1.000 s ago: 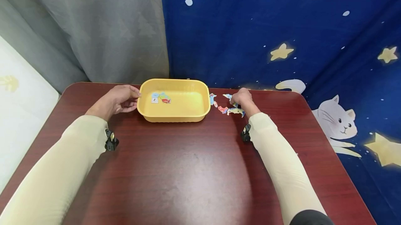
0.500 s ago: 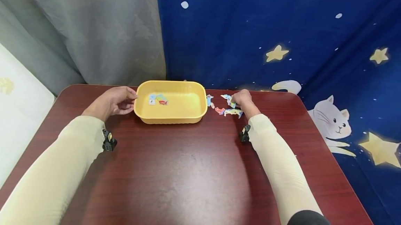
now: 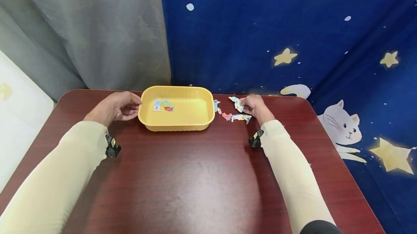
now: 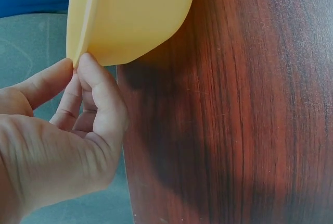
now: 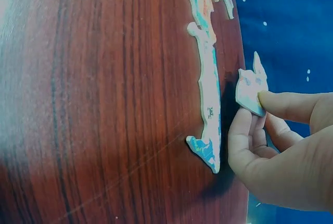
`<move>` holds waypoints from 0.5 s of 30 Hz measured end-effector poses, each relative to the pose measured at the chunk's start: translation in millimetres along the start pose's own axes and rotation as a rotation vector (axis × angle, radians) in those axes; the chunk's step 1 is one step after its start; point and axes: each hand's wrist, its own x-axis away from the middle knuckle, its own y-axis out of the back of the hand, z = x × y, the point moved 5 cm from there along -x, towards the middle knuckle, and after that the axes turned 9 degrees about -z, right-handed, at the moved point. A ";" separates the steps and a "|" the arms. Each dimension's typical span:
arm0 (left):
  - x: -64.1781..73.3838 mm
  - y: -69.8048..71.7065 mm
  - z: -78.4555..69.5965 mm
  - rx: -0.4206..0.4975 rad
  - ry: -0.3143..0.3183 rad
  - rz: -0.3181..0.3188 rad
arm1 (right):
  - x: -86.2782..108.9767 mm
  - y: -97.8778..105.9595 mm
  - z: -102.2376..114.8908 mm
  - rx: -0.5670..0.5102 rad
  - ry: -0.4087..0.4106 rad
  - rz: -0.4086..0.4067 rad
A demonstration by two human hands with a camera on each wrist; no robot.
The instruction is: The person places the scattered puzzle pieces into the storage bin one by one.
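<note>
My left hand [image 3: 122, 105] pinches the left end of a yellow plastic tub [image 4: 138, 15], thumb and finger meeting at its rim. Inside the tub lie a few small printed pieces [image 3: 168, 105]. Between thumb and fingers, my right hand [image 3: 255, 106] holds an irregular, light-coloured puzzle piece [image 5: 248, 92], tilted up near the table's back edge. Just in front of that hand lies a long puzzle piece [image 5: 209, 99] with a blue end. A red and blue piece [image 3: 226, 116] adjoins it, and a blue-white piece [image 3: 217, 105] is beside the tub's right end.
The dark red wooden table [image 3: 182, 176] carries everything. Grey [image 3: 107, 31] and blue star-printed [image 3: 234, 38] curtains hang right behind its back edge. A white panel [image 3: 19, 118] stands to the left.
The fingers of my right hand have drawn back a little, and more of the puzzle piece shows in their pinch. My left hand stays on the tub. The head view has shifted slightly.
</note>
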 end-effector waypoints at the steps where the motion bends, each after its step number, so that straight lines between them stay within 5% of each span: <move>1: 0.0 0.5 0.7 0.002 0.005 -0.004 | 0.9 0.2 0.6 -0.007 -0.002 0.005; 15: -0.4 2.7 3.9 0.056 0.029 0.007 | 32.3 -11.8 34.5 -0.169 0.030 0.169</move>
